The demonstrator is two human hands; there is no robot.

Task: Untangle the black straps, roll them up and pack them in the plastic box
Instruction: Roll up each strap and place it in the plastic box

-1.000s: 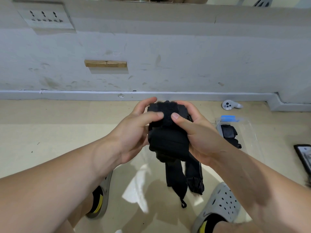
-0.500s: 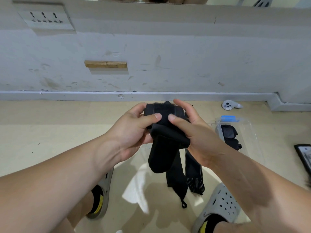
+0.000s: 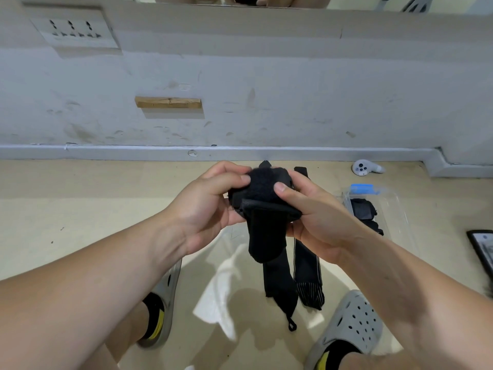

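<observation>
The black straps [image 3: 262,193] are held up in the air between the person's two hands, in the middle of the scene and just short of the far wall. They are bunched at the top into a fuzzy wad. One broad flap folds down from the wad toward the near side. Two longer tails hang below it: the right one has pale stitching along its edges and a striped end, and the left one ends in a small loop. Whether that loop reaches the floor [image 3: 66,209] I cannot tell.

The left hand [image 3: 205,209] grips the left side of the wad, thumb pressed on its top face and the other fingers curled round the far side. The right hand [image 3: 320,220] grips the right side the same way. Its thumb lies across the top with the tip near the left thumb, and its fingers are curled underneath, mostly hidden.

On the floor to the right lies the clear plastic box [image 3: 397,209], with a blue clip [image 3: 362,188] at its far end and a rolled strap [image 3: 362,209] inside. Beyond it, near the skirting, lies a white controller [image 3: 362,168], and a dark flat device [image 3: 482,249] shows at the right edge. Two grey clogs [image 3: 352,324] on the person's feet stand on the near side. On the wall are a wooden block [image 3: 168,102] and, far left, a socket plate [image 3: 74,32]
</observation>
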